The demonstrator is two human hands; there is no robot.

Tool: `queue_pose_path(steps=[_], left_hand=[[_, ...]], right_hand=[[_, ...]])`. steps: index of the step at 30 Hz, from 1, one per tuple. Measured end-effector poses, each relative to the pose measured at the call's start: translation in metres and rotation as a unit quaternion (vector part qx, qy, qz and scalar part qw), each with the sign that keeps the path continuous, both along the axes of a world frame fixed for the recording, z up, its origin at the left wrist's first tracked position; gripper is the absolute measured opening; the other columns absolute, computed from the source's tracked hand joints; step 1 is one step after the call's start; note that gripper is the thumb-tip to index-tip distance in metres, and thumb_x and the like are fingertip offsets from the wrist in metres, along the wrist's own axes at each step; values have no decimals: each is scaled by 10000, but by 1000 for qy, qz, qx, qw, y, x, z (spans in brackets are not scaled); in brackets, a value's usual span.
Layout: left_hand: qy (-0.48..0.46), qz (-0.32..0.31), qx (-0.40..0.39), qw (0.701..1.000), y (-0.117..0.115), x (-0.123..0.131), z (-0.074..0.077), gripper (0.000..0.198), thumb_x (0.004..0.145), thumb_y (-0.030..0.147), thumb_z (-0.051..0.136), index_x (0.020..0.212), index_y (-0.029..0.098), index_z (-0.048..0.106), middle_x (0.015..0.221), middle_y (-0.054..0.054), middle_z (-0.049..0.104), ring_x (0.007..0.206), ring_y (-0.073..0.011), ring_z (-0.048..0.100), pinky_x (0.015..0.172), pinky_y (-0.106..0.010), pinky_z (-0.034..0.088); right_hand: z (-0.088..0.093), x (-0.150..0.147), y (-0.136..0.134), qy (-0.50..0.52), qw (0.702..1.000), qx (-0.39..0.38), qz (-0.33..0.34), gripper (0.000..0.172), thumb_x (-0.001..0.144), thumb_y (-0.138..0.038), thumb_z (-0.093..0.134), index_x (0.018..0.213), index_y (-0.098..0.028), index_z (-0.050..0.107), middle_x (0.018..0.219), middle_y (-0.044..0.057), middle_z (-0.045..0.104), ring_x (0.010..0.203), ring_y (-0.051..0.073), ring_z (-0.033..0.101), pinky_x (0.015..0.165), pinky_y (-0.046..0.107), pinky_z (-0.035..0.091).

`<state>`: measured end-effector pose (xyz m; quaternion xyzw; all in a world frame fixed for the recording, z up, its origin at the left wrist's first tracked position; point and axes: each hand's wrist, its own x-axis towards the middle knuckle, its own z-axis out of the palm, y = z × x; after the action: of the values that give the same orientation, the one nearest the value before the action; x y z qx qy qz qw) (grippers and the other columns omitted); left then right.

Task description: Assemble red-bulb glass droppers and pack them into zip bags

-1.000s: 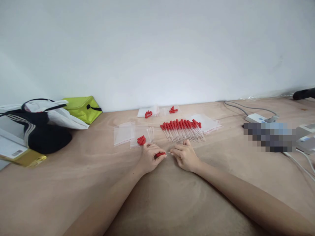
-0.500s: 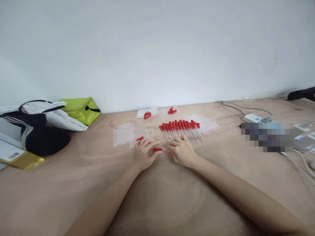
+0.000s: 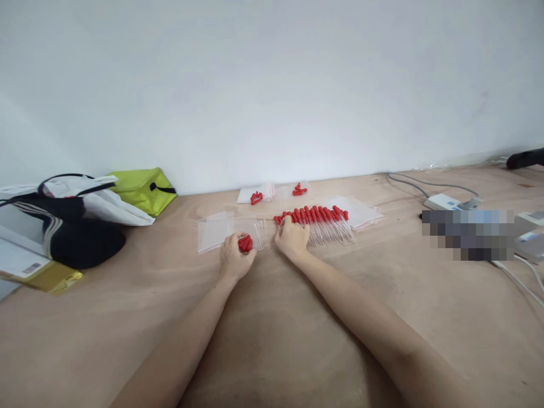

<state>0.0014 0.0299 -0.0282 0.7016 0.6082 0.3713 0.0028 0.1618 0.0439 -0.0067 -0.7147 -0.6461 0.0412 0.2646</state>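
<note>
A row of glass droppers with red rubber bulbs [image 3: 314,214] lies side by side on the wooden table, bulbs toward the wall. My right hand [image 3: 291,237] is at the row's left end, fingers pinched on a dropper that they mostly hide. To the left, my left hand [image 3: 233,258] rests around a small pile of loose red bulbs [image 3: 245,243], thumb and fingers apart with bulbs showing between them. Several bare glass tubes [image 3: 260,233] lie between the two hands. Clear zip bags [image 3: 212,231] are spread beyond my left hand.
Near the wall are two more groups of red bulbs [image 3: 256,197] on clear bags. More bags [image 3: 361,212] lie right of the row. A dark cap [image 3: 85,241] and a lime-green bag [image 3: 142,190] are at left; a power strip [image 3: 444,202] with cables is at right.
My right hand has moved forward to the row's left end with the dropper that was between both hands. My left hand has drawn back left onto the loose bulbs.
</note>
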Motion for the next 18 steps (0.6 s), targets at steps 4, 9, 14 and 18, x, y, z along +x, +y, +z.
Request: queue_pose_path(steps=[4,9,14,18], left_hand=[[10,5,-21,1000,1,1,0,327,602,152,571,925,179,533,893,-71,598,860,-239,550,786,-394,432],[20,-30,-51,998,1,2,4,289,632,149,565,919,152,541,906,-78,608,861,-219,551,793,-357,429],[18,-86,-49,995,-1,4,5,310,636,149,574,943,152,534,922,-78,605,863,-210,553,791,-350,433],[-13,-84,-30,996,-1,4,3,308,647,197,585,947,147,534,931,-84,603,868,-211,562,792,-349,443]], right_hand=[[-2,-6,3,-7,1000,-4,3,154,760,-203,434,882,-154,515,785,94,655,812,222,569,735,357,214],[-4,-7,6,-17,1000,-21,-4,168,785,-231,408,871,-156,531,803,110,655,824,216,562,762,373,201],[-6,-4,4,-20,1000,-7,1,167,757,-216,433,858,-156,552,827,91,655,824,216,556,770,376,202],[-4,-6,2,-23,999,18,23,204,775,-258,413,831,-164,585,857,90,651,837,214,546,767,375,212]])
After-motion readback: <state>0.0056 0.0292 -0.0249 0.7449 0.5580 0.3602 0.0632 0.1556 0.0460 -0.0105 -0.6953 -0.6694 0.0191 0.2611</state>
